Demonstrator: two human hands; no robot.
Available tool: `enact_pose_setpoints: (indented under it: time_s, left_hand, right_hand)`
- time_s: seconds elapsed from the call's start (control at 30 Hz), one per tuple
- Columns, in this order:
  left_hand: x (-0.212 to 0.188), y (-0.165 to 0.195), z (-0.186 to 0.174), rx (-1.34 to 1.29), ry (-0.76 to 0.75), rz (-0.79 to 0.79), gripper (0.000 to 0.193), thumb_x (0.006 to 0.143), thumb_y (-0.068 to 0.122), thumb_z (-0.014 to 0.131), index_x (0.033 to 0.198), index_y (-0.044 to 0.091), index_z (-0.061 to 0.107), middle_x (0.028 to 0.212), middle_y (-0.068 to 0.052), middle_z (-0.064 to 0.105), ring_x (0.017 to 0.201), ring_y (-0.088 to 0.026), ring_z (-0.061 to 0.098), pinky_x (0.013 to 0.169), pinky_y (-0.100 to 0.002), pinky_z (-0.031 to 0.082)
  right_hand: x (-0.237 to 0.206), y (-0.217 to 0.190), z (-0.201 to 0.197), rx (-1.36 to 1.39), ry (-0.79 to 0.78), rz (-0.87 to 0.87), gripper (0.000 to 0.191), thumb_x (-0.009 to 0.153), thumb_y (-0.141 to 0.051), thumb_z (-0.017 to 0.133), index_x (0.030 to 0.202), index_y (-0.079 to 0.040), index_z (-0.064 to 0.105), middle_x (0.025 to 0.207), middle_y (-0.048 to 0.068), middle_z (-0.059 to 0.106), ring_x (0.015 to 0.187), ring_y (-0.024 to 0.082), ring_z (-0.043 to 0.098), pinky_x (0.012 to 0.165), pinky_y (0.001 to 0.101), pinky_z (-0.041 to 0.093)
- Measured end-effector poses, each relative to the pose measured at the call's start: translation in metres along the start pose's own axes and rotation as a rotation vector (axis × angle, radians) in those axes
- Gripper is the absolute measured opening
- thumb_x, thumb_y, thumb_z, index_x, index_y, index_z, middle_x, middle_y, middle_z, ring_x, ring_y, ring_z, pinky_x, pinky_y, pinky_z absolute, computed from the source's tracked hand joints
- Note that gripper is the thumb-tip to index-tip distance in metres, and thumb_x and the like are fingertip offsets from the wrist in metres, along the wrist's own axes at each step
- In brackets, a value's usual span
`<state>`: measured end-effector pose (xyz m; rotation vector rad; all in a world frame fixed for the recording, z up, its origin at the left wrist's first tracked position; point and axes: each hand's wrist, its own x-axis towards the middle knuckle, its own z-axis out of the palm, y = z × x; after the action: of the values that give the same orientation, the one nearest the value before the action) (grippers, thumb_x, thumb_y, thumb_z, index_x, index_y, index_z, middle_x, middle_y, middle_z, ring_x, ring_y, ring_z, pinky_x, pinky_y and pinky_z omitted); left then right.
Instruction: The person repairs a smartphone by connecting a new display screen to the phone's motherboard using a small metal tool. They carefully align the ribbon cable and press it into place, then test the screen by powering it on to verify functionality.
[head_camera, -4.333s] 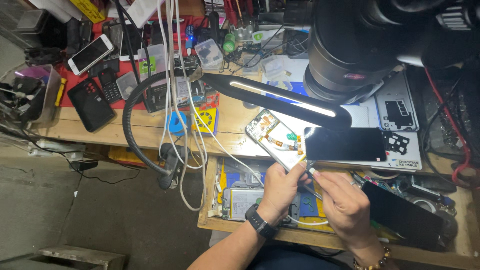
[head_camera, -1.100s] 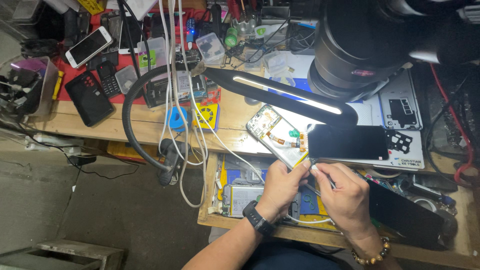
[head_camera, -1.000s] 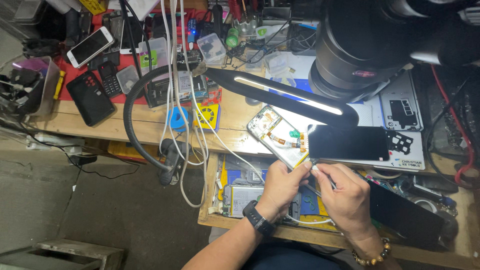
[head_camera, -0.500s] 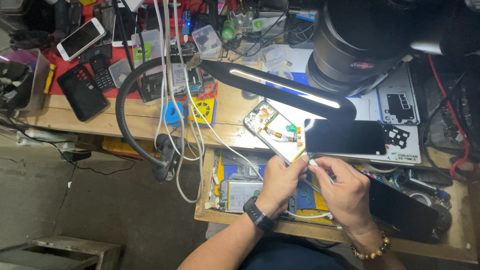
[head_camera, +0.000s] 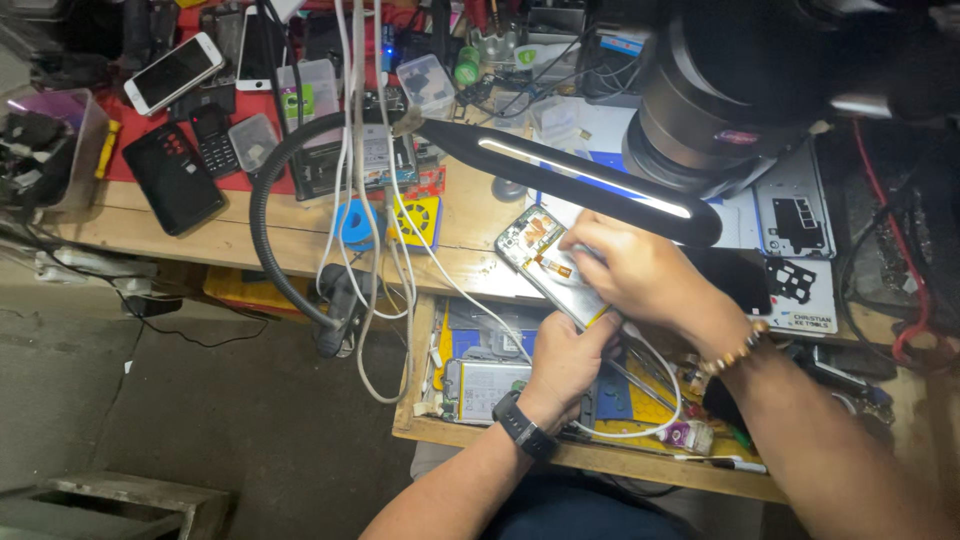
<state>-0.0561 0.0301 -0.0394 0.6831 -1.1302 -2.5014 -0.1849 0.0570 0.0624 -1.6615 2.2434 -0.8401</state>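
Note:
An opened phone (head_camera: 548, 262) with its back off lies tilted at the front edge of the wooden bench, its circuit board and silver battery showing. My left hand (head_camera: 570, 355), with a black watch on the wrist, grips the phone's lower end from below. My right hand (head_camera: 645, 275), with a bead bracelet, rests over the phone's upper half, fingertips pressing on its inner parts. A dark phone screen (head_camera: 735, 275) lies just right of it, partly hidden by my right hand.
A black gooseneck lamp (head_camera: 580, 175) with a lit strip hangs over the phone. A large black microscope head (head_camera: 730, 95) sits at upper right. White cables (head_camera: 370, 200) dangle at centre. Several phones (head_camera: 175, 75) and small boxes lie upper left. An open drawer (head_camera: 500, 375) holds parts.
My right hand has moved up from beside my left hand onto the opened phone. It now covers part of the dark screen. The view shifted slightly.

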Motion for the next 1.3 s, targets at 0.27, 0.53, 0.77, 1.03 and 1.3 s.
enact_pose_setpoints:
  time_s: [0.27,0.53,0.77,1.03,1.3]
  left_hand:
    - [0.006,-0.008,-0.004,0.030,0.033,-0.007,0.015,0.094,0.016,0.072,0.096,0.001,0.070,0.084,-0.001,0.069,0.072,-0.007,0.063,0.067,-0.025,0.056]
    - [0.004,-0.005,-0.005,0.047,0.033,-0.021,0.016,0.094,0.015,0.071,0.097,0.000,0.070,0.086,-0.001,0.070,0.073,-0.007,0.064,0.067,-0.024,0.056]
    - [0.002,0.000,-0.004,0.041,0.021,-0.023,0.016,0.095,0.014,0.070,0.100,-0.001,0.070,0.087,-0.002,0.070,0.074,-0.006,0.064,0.068,-0.023,0.056]
    - [0.002,0.002,-0.003,0.063,0.034,-0.026,0.018,0.095,0.015,0.069,0.102,-0.002,0.071,0.089,-0.003,0.071,0.075,-0.007,0.065,0.069,-0.024,0.057]
    - [0.003,-0.002,-0.004,0.041,0.022,-0.017,0.017,0.095,0.015,0.070,0.100,-0.002,0.071,0.088,-0.003,0.071,0.074,-0.008,0.064,0.069,-0.025,0.057]
  right_hand:
    - [0.036,0.017,0.006,-0.055,-0.100,-0.286,0.017,0.086,-0.009,0.069,0.102,-0.005,0.075,0.098,0.012,0.067,0.093,0.030,0.067,0.082,0.0385,0.053]
    - [0.048,0.021,0.002,-0.143,-0.178,-0.262,0.018,0.083,-0.016,0.073,0.101,-0.014,0.078,0.098,0.005,0.073,0.091,0.026,0.068,0.079,0.0393,0.053]
    - [0.065,0.023,0.005,-0.152,-0.291,-0.083,0.014,0.085,-0.018,0.072,0.098,-0.014,0.074,0.093,0.005,0.074,0.087,0.023,0.071,0.076,0.0382,0.056]
    - [0.054,0.001,-0.006,-0.060,-0.258,0.053,0.017,0.089,-0.016,0.068,0.106,-0.014,0.072,0.089,0.005,0.071,0.069,0.021,0.070,0.057,0.0355,0.058]
    - [0.034,0.015,0.000,-0.039,-0.195,-0.104,0.028,0.089,-0.007,0.067,0.115,-0.013,0.073,0.102,0.006,0.067,0.073,0.020,0.068,0.059,0.0336,0.056]
